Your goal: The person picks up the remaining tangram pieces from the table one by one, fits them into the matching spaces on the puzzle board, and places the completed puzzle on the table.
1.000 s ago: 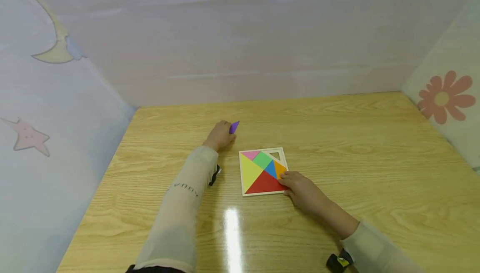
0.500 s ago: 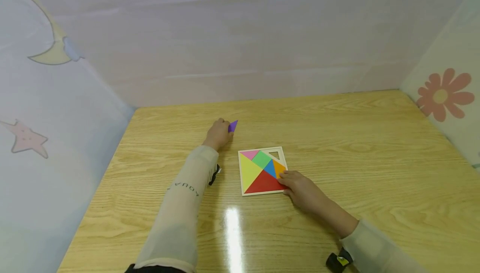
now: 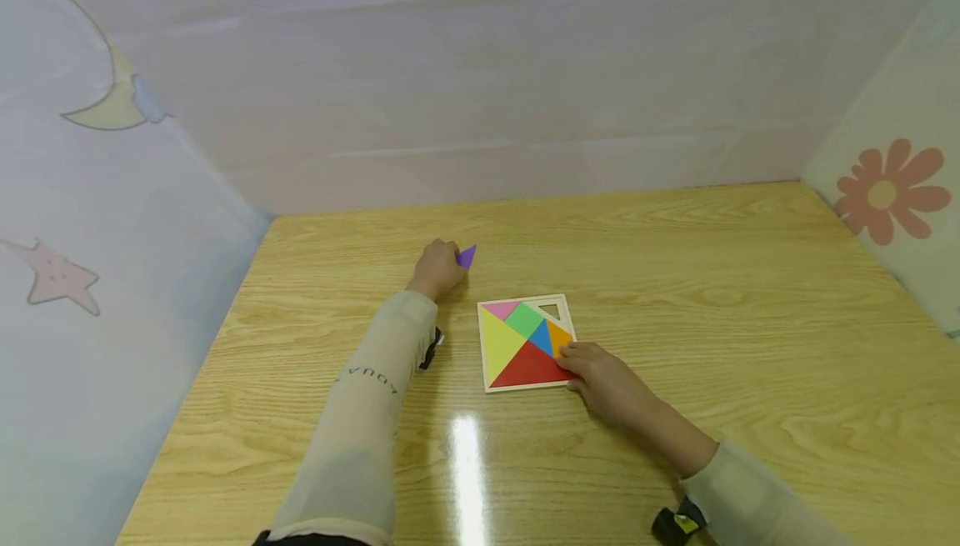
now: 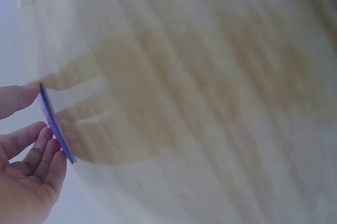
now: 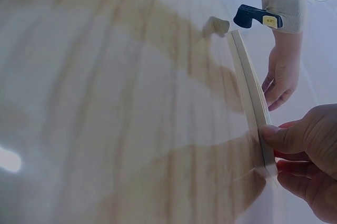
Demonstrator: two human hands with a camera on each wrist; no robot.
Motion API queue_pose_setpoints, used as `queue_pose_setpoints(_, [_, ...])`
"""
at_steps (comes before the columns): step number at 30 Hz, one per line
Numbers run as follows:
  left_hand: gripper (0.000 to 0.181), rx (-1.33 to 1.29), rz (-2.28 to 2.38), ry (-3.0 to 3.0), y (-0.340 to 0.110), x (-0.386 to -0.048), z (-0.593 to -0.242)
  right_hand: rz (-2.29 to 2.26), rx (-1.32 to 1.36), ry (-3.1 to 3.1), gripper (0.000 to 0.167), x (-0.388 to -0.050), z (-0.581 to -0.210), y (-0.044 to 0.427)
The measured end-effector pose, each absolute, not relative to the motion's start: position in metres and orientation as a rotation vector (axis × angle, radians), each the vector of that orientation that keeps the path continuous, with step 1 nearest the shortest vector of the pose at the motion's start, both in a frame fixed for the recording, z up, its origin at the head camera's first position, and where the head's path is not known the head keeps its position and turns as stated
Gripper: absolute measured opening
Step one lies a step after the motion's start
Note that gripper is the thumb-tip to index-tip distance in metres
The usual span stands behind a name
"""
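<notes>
Between thumb and fingers, my left hand point(image 3: 438, 269) pinches a purple tangram piece point(image 3: 467, 257) beyond the tray's upper left corner. In the left wrist view the purple piece point(image 4: 55, 124) shows edge-on, gripped by the fingers point(image 4: 45, 153). My right hand point(image 3: 607, 381) grips the right edge of a square tangram tray point(image 3: 517, 388), its fingertips over the orange piece point(image 3: 557, 338) and red piece point(image 3: 528, 367). Yellow point(image 3: 498, 346), pink point(image 3: 500, 310), green point(image 3: 525, 320) and blue point(image 3: 542, 338) pieces also lie in the tray. A bare triangular gap point(image 3: 552, 311) shows at its upper right corner.
The tray lies on a wood-grain table point(image 3: 712, 304). Pale walls point(image 3: 525, 96) with printed moon, star and flower pictures stand behind and at both sides. Black wrist cameras point(image 3: 677, 523) are strapped to both wrists. A light reflection shines on the table near the front.
My left hand still holds the purple piece, which has tilted slightly in the fingers. The right hand and tray stay in place; the head view shifts only a little.
</notes>
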State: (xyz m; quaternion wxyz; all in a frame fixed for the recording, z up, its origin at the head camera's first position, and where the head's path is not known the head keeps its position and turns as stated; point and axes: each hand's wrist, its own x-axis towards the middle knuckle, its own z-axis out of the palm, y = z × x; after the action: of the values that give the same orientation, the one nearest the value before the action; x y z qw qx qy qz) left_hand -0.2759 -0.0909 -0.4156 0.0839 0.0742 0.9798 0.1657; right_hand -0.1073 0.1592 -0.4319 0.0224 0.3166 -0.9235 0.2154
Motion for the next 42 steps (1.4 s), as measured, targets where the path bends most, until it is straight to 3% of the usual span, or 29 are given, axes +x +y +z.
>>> queue_pose_setpoints(11, [0.04, 0.191, 0.648, 2.777, -0.091, -0.2728, -0.4092, 0.663, 0.967, -2.871, 0.032, -0.1084, -0.4329, 0.16])
queue_pose_setpoints(20, [0.028, 0.196, 0.807, 2.737, -0.093, -0.2716, -0.413, 0.653, 0.949, -2.903, 0.03, -0.1097, -0.4328, 0.1599])
queue_pose_setpoints(29, [0.059, 0.283, 0.752, 2.723, -0.091, -0.2711, -0.4129, 0.649, 0.944, -2.902, 0.031, -0.1107, -0.4329, 0.1609])
queue_pose_setpoints(42, [0.046, 0.415, 0.785, 2.696, -0.0964, -0.2695, -0.412, 0.643, 0.973, -2.874, 0.031, -0.1127, -0.4333, 0.1599])
